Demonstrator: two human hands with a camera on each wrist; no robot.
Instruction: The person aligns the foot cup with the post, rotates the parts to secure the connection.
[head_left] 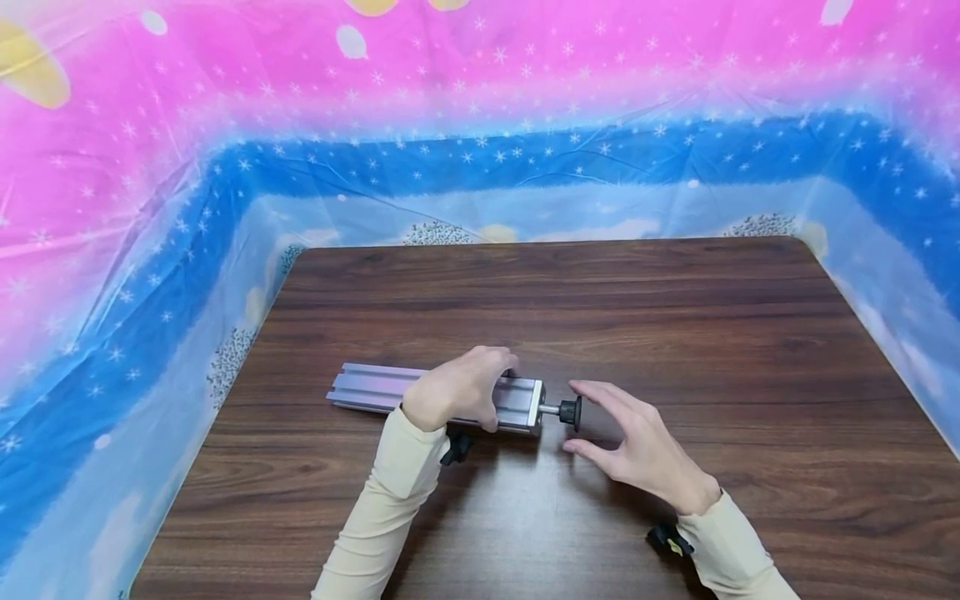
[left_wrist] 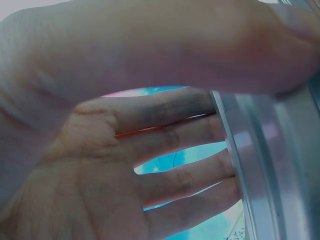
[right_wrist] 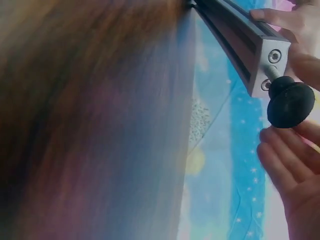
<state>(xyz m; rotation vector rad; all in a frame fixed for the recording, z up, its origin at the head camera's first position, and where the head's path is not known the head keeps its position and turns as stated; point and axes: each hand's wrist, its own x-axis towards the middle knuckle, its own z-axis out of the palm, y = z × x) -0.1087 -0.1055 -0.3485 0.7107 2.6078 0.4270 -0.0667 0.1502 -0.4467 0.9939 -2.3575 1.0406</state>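
left grip (head_left: pixel 461 387) is clamped round the silver metal profile (head_left: pixel 375 385), thumb near side, fingers far side; can't tell if the profile touches the wooden surface (head_left: pixel 675 317) below. right grip (head_left: pixel 633 433) has thumb and fingers apart, just beside the round black knob (head_left: pixel 572 412). knob sits on a threaded rod (head_left: pixel 551 409) out of the profile's end plate (head_left: pixel 537 405), between the two grips.

Your head view looks forward and down over the surface (head_left: pixel 675 317). Your wrist views, closer, share the metal bar (head_left: pixel 375 387).
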